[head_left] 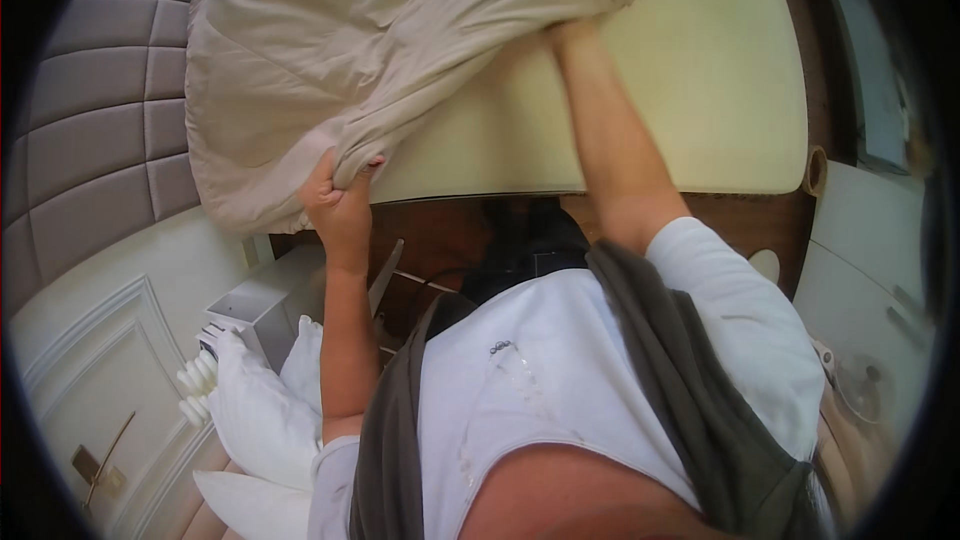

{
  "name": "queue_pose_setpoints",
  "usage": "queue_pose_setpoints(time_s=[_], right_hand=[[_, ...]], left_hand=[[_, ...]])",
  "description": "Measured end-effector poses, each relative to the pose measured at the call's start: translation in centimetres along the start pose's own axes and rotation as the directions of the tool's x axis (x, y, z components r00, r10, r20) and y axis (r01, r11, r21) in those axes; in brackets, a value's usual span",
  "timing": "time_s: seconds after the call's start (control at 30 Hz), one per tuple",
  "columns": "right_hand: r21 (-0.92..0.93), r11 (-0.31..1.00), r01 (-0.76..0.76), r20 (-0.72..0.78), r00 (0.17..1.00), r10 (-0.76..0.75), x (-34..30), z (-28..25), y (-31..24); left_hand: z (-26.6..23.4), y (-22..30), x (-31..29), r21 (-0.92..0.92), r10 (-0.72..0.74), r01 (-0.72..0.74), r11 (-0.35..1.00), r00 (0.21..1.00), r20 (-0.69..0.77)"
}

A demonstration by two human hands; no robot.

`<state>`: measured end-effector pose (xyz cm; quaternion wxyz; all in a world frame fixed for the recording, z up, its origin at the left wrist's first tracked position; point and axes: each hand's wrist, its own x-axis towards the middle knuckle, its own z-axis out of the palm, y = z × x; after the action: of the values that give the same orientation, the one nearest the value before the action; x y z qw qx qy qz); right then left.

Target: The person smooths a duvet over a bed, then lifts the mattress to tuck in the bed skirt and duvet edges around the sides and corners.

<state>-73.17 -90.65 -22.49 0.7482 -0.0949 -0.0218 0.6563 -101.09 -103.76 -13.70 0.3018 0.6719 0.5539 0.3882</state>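
Observation:
A beige quilted duvet (290,50) lies bunched over the far left part of a pale cream mattress (720,70). At its near edge, my left hand (338,205) is closed around a gathered fold of the cloth, with the thumb on top. My right arm stretches away across the bare mattress. Only the wrist end of my right hand (568,34) shows. Its fingers are hidden under the duvet's folded edge, so I cannot tell whether they grip it.
A padded taupe headboard (95,90) stands on the left. Below it are a pale nightstand (270,305) and white pillows (260,405). White cabinets (865,230) with handles line the right side. Wooden floor (430,230) shows beside the mattress.

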Motion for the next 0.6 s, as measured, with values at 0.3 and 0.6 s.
queue_pose_setpoints(time_s=[0.3,0.6], right_hand=[[-0.621,0.481,-0.619,-0.759,0.321,-0.566,-22.2,-19.4,-21.3],[-0.581,0.704,-0.408,-0.599,0.800,-0.031,-26.5,-3.9,-10.7]], left_hand=[[9.9,-7.6,-5.6,0.295,0.212,-0.543,0.786,0.685,0.698],[11.5,-2.4,-7.8,0.078,0.092,-0.234,0.969,0.636,0.766]])
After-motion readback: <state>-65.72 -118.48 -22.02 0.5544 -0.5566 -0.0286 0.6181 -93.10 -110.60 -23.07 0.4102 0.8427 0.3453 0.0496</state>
